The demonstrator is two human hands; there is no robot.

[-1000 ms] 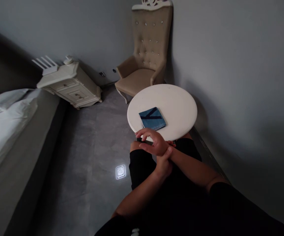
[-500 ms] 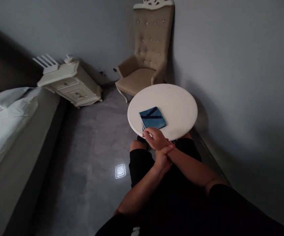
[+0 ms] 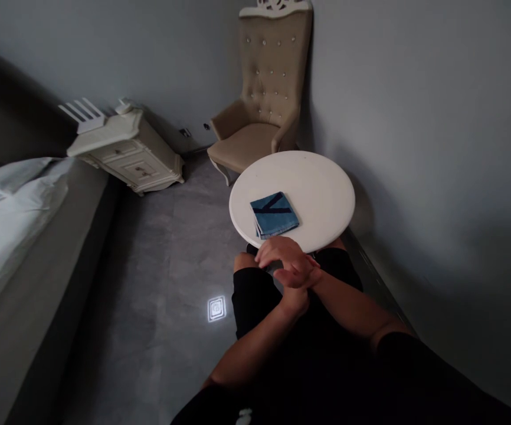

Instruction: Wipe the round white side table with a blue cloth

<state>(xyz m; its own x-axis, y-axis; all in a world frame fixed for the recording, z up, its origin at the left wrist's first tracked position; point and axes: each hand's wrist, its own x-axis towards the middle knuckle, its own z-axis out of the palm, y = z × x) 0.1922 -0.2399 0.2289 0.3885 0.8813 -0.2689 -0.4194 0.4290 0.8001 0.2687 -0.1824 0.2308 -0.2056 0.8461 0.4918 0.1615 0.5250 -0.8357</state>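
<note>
My left hand is wrapped round my right wrist from below. Part of it is hidden behind my right hand, with some fingertips showing on the far side. My right hand hangs over my lap just off the near rim of a round white table. It holds nothing, and its fingers and thumb are apart and bent. Just beyond it, a folded blue cloth with dark crossing stripes lies near the table's front left edge.
A tufted beige armchair stands behind the table against the wall. On the left are a white nightstand bearing a router, and a bed. A lit square patch shows on the grey floor.
My right hand has opened from a loose fist and bent downward at the wrist, towards me. My left hand keeps its hold on the wrist. The cloth has not moved.
</note>
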